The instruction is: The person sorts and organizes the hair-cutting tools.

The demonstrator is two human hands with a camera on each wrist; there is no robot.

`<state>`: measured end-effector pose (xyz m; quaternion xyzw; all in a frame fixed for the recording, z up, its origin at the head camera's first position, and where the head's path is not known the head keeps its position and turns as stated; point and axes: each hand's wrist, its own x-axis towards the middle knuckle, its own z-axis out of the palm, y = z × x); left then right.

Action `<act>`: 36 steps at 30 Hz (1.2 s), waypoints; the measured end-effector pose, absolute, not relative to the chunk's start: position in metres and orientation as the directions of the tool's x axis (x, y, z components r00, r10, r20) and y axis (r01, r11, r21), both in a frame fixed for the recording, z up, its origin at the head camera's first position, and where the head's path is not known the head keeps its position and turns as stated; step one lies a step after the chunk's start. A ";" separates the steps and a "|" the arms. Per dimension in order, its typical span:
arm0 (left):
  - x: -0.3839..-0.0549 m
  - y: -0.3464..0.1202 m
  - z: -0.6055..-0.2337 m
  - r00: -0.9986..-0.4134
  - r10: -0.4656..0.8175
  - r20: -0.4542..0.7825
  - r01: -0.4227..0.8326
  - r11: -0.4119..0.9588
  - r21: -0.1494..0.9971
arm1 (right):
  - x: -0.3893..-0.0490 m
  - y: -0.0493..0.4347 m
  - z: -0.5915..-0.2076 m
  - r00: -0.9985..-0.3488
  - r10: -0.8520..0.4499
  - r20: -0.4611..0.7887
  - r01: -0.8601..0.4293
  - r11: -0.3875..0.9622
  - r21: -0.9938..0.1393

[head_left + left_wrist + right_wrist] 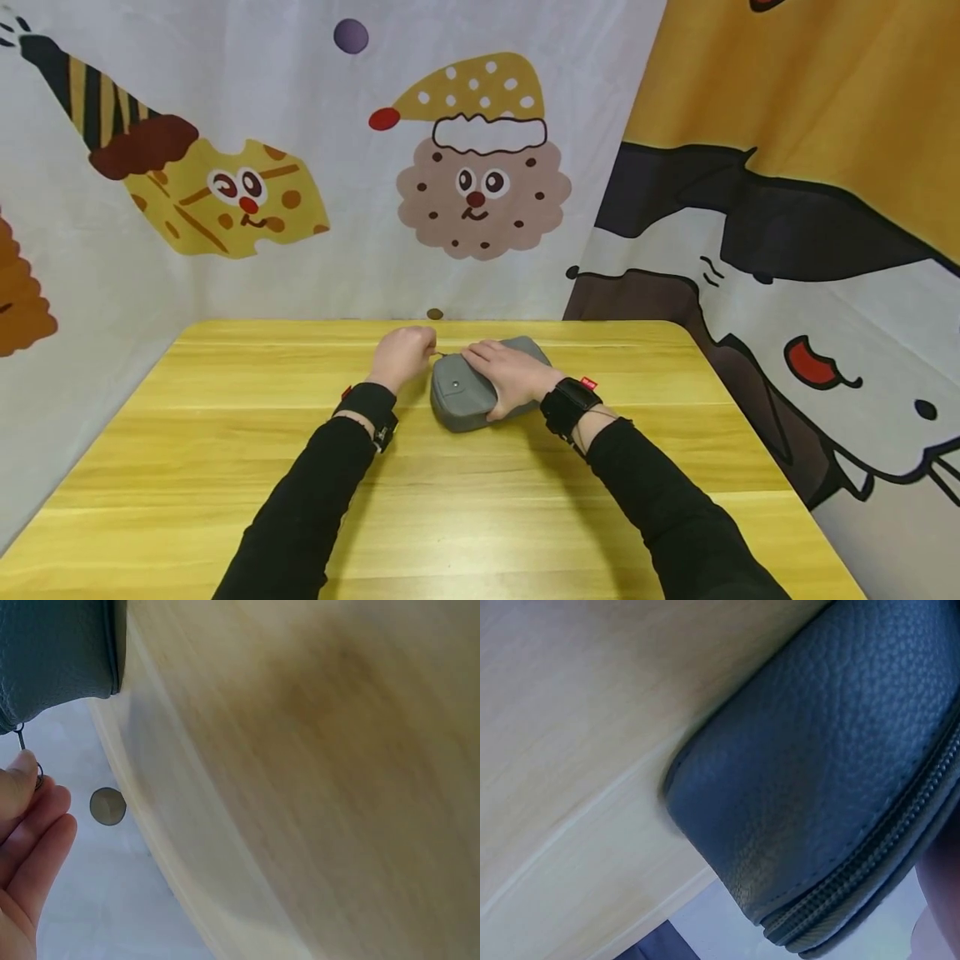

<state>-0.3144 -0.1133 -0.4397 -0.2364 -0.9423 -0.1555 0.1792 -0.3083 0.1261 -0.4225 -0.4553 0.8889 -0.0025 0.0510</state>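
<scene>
A grey leather-like zip pouch (459,400) with a small snap flap lies near the back of the table. My left hand (403,358) is at the pouch's left end; in the left wrist view its thumb and finger pinch the thin zipper pull (21,739). Across the pouch's top lies my right hand (516,375), holding it with the thumb on the near side and the fingers toward the far side. The closed zipper teeth (870,862) run along the pouch's edge in the right wrist view, where most of that hand is hidden.
The pouch stands on a light wood-grain table (480,517), close to its back edge. Behind it hangs a white curtain (285,67) with cartoon figures, and a patterned orange, black and white cloth (810,108) hangs at the right.
</scene>
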 end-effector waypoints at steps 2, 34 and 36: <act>-0.315 -0.112 -0.439 -0.830 0.389 0.400 0.498 0.840 0.217 | -0.308 0.126 -0.422 -0.583 -0.808 -0.086 -0.808 0.588 -0.046; -0.307 -0.133 -0.403 -0.920 0.364 0.144 0.390 0.883 0.259 | -0.305 0.123 -0.421 -0.607 -0.789 -0.099 -0.790 0.612 -0.035; -0.306 -0.134 -0.401 -0.921 0.364 0.141 0.389 0.883 0.263 | -0.305 0.123 -0.421 -0.611 -0.785 -0.104 -0.787 0.617 -0.033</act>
